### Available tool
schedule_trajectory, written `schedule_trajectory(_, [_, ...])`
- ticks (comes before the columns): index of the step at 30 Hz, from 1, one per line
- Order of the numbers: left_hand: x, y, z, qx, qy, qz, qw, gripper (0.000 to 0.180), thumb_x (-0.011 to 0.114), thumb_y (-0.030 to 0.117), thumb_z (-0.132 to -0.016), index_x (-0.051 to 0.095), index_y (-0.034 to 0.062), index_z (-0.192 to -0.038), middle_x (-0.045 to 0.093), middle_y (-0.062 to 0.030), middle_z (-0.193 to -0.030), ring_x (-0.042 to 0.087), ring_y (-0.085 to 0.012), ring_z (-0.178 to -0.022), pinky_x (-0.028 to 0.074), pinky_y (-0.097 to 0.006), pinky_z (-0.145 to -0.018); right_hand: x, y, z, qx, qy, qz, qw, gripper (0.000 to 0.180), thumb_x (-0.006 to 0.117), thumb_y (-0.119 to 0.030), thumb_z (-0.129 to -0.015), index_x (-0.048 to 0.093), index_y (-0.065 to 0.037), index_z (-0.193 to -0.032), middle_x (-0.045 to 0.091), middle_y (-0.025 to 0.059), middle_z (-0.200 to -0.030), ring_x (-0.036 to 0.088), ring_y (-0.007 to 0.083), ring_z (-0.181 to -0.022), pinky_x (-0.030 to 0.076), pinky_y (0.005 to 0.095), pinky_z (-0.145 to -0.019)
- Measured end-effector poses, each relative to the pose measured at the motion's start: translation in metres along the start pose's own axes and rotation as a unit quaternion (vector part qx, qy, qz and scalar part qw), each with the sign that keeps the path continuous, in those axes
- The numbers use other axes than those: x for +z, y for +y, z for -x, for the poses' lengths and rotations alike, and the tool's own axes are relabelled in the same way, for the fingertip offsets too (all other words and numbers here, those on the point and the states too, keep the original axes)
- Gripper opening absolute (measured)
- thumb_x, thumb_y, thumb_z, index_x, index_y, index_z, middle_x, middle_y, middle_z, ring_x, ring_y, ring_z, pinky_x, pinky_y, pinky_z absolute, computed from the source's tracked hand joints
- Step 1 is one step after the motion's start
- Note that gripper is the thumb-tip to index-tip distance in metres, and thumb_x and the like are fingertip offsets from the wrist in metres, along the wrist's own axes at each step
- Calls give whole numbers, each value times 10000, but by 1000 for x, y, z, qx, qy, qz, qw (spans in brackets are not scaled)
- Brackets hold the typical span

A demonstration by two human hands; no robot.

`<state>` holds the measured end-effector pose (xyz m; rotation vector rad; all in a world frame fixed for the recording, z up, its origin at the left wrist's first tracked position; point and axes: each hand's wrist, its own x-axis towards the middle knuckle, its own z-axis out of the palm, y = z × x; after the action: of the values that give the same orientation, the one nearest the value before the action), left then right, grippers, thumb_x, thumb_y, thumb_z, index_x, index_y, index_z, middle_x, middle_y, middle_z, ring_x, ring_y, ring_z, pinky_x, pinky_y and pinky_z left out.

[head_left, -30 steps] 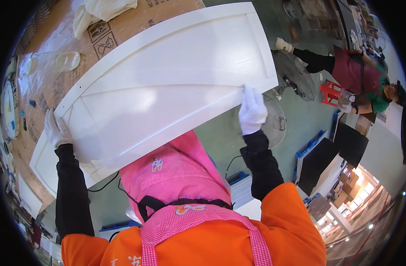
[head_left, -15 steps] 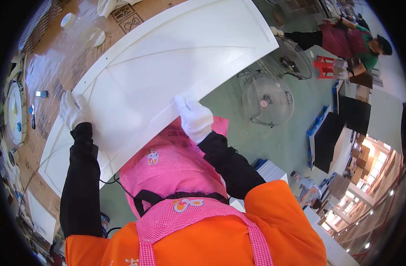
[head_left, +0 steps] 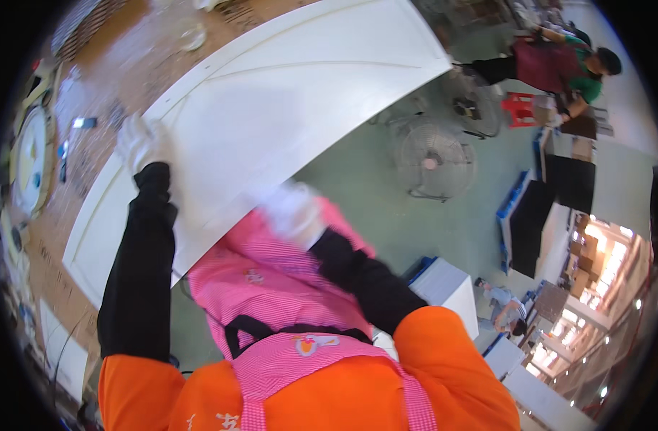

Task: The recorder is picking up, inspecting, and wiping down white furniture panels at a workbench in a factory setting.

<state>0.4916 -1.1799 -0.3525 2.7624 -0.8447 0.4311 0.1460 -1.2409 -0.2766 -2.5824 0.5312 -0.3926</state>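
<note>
A large white panel (head_left: 264, 108) with raised border strips and thin lines on its face lies slantwise across the work table in front of me. My left hand (head_left: 142, 144), in a white glove, rests on the panel near its far-left edge with its fingers stretched out. At the panel's near edge is my right hand (head_left: 293, 213), also white-gloved, above my pink apron (head_left: 286, 287). Motion smears its fingers, so I cannot make out how they are bent or whether anything is in them.
Brown cardboard (head_left: 135, 82) with clear film covers the table beyond the panel. A round white lid-like piece (head_left: 31, 161) lies at the far left. Two floor fans, one a wire-caged fan (head_left: 433, 159), stand to the right. A co-worker (head_left: 558, 65) is at the upper right, near a red stool (head_left: 517, 109).
My right hand has slid down and to the left along the panel's near edge. My left hand has shifted a little up and to the right on the panel.
</note>
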Motion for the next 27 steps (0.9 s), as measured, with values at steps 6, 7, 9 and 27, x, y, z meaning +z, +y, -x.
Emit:
schedule_trajectory(6, [-9, 25, 1, 10, 25, 74, 997, 512, 526, 408, -918, 574, 86, -1313, 538, -182, -1417, 434, -389, -1355, 239, -594, -1154, -62, 123, -39, 268, 168, 189, 930, 288, 617, -115, -906, 734, -196, -1156, 620, 93, -847, 634, 287, -789, 530, 392, -682])
schedule_trajectory(7, [-12, 25, 1, 7, 27, 77, 997, 508, 524, 399, -920, 575, 78, -1311, 540, -183, -1415, 433, -387, -1356, 239, -590, -1155, -51, 114, -38, 267, 165, 178, 933, 288, 617, -115, -906, 734, -196, -1156, 620, 93, -847, 634, 287, -789, 530, 392, -682])
schedule_trajectory(9, [-17, 25, 4, 5, 26, 73, 997, 505, 522, 390, -923, 575, 70, -1309, 542, -183, -1413, 432, -384, -1356, 240, -585, -1157, -22, 81, -21, 178, 95, 227, 953, 298, 598, -112, -896, 726, -159, -1161, 627, 87, -843, 637, 297, -783, 526, 402, -681])
schedule_trajectory(27, [-56, -128, 15, 76, -82, 150, 982, 616, 581, 440, -941, 490, 58, -1416, 404, -281, -1511, 366, -432, -1413, 295, -480, -1172, 69, 51, 19, 174, -4, 81, 981, 89, 575, -103, -880, 660, -77, -876, 644, 116, -805, 632, 293, -725, 530, 392, -682])
